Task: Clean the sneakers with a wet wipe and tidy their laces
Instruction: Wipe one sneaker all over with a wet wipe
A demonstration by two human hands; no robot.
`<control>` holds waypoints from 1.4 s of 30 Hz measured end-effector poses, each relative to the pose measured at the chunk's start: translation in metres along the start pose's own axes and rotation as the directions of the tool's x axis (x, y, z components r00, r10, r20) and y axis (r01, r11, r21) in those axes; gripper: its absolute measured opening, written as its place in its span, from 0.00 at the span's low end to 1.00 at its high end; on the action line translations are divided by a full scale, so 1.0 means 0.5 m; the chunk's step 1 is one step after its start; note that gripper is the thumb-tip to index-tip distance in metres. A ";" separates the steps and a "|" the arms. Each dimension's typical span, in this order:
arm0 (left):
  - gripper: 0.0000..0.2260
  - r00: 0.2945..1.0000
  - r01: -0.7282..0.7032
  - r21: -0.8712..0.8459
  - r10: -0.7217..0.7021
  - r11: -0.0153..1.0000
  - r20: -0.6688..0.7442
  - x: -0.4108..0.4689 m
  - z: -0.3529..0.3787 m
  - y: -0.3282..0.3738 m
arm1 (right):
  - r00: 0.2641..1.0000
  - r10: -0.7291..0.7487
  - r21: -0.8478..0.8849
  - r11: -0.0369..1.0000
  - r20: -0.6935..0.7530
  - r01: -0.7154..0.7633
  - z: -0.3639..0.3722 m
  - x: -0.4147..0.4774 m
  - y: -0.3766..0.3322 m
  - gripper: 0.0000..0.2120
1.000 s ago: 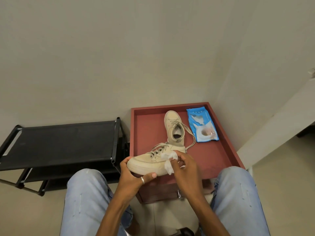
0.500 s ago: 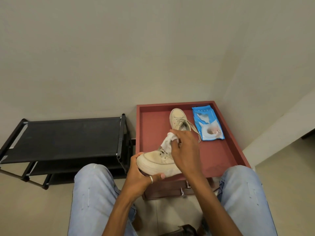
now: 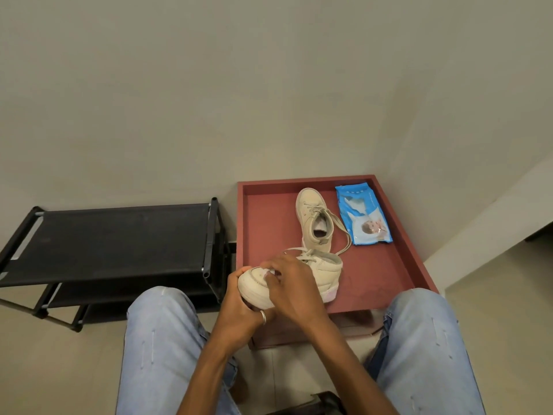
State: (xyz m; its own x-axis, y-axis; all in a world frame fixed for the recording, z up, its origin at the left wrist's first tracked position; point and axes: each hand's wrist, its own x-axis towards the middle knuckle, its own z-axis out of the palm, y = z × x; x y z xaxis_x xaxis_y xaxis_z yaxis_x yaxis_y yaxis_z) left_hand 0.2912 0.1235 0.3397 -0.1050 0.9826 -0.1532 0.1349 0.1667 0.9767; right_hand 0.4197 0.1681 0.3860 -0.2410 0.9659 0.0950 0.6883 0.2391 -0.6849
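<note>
My left hand (image 3: pixel 239 310) grips the toe and sole of a cream sneaker (image 3: pixel 323 272) held sideways over the front edge of the red tray. My right hand (image 3: pixel 294 283) lies across the sneaker's toe, its fingers curled on a white wet wipe (image 3: pixel 267 274) that is mostly hidden under them. The sneaker's laces hang loose near its tongue. The second cream sneaker (image 3: pixel 314 223) stands upright on the tray behind, toe pointing away, with its laces trailing to the right.
A blue wet-wipe pack (image 3: pixel 362 218) lies at the back right of the red tray (image 3: pixel 263 223). A black shoe rack (image 3: pixel 110 241) stands to the left. My knees in light jeans flank the tray. Walls close off the back and right.
My right hand has brought the wipe from the laces area forward onto the toe. The sneaker has tilted a little in my left hand, and the camera has shifted slightly.
</note>
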 end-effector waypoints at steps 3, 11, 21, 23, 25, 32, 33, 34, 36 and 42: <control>0.41 1.000 -0.006 0.007 0.006 1.000 0.004 0.000 -0.002 0.001 | 1.000 0.011 -0.157 0.987 -0.002 -0.012 -0.005 0.002 0.024 0.15; 0.36 1.000 0.006 -0.027 -0.006 1.000 0.017 0.003 0.005 0.009 | 0.995 0.061 -0.242 0.967 -0.080 -0.079 0.005 0.020 -0.020 0.15; 0.43 0.998 -0.027 -0.019 0.028 0.999 0.054 0.004 -0.002 0.009 | 0.998 0.028 -0.122 0.992 0.051 -0.022 -0.034 -0.026 0.025 0.11; 0.42 0.998 -0.028 -0.019 0.030 0.999 0.062 0.004 -0.001 0.012 | 0.997 0.062 -0.208 0.977 0.043 -0.051 -0.028 -0.022 0.025 0.10; 0.42 0.997 -0.020 -0.013 0.020 1.000 0.072 0.001 -0.002 0.019 | 0.997 0.074 -0.221 0.973 0.012 -0.069 -0.017 -0.008 0.014 0.11; 0.40 0.997 -0.009 -0.010 0.010 1.000 0.083 0.001 -0.006 0.010 | 0.995 -0.056 -0.017 0.998 -0.077 0.055 -0.014 -0.013 -0.019 0.19; 0.39 0.996 -0.013 -0.001 0.013 1.000 0.084 0.002 -0.006 0.008 | 0.993 -0.086 -0.003 0.996 -0.076 0.086 -0.013 -0.024 -0.012 0.18; 0.40 0.996 -0.018 0.008 0.017 1.000 0.083 0.002 -0.006 0.004 | 0.991 -0.104 -0.007 0.995 -0.085 0.104 -0.012 -0.037 -0.003 0.17; 0.41 0.997 -0.024 0.014 0.022 1.000 0.080 0.004 -0.008 0.002 | 0.989 -0.099 -0.060 0.994 -0.111 0.093 -0.012 -0.056 0.018 0.19; 0.41 0.995 -0.040 -0.008 0.040 0.999 0.090 0.006 -0.006 0.007 | 0.994 0.049 -0.216 0.974 -0.093 -0.068 0.000 -0.014 0.005 0.11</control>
State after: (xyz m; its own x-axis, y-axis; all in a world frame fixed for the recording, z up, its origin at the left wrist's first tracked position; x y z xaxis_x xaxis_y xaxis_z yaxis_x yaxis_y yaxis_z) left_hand 0.2885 0.1267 0.3429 -0.0109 0.9919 -0.1268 0.1309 0.1271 0.9832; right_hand 0.4232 0.1621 0.3834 -0.1424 0.9816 0.1275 0.8344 0.1883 -0.5180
